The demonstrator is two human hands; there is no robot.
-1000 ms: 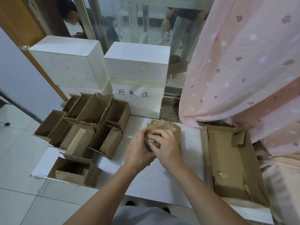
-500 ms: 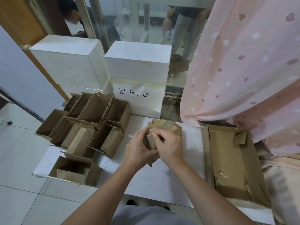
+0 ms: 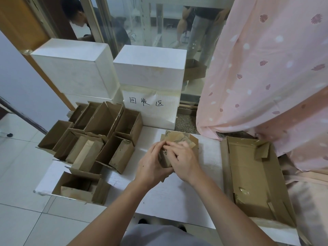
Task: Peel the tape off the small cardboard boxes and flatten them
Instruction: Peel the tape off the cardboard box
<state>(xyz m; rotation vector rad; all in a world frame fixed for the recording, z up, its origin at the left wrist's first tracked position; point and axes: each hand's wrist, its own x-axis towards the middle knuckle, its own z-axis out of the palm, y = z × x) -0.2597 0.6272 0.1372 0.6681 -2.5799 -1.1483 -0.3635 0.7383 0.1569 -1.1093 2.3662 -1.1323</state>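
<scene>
Left hand (image 3: 150, 166) and right hand (image 3: 182, 160) both grip a small brown cardboard box (image 3: 164, 158) over the white tabletop (image 3: 177, 197), bare toward its near edge.

Brown cardboard, white surfaces, pink cloth

Plain brown small cardboard boxes (image 3: 99, 137) crowd the white table's (image 3: 177, 197) left edge; white foam blocks (image 3: 149, 66) carry black handwriting; the pale pink curtain (image 3: 266, 77) shows darker leaf prints and white dots.

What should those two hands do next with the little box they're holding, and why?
Probably keep picking at the tape: the left hand grips the small cardboard box over the white table, and the right hand pinches at its top edge. The box is not yet flat.
</scene>
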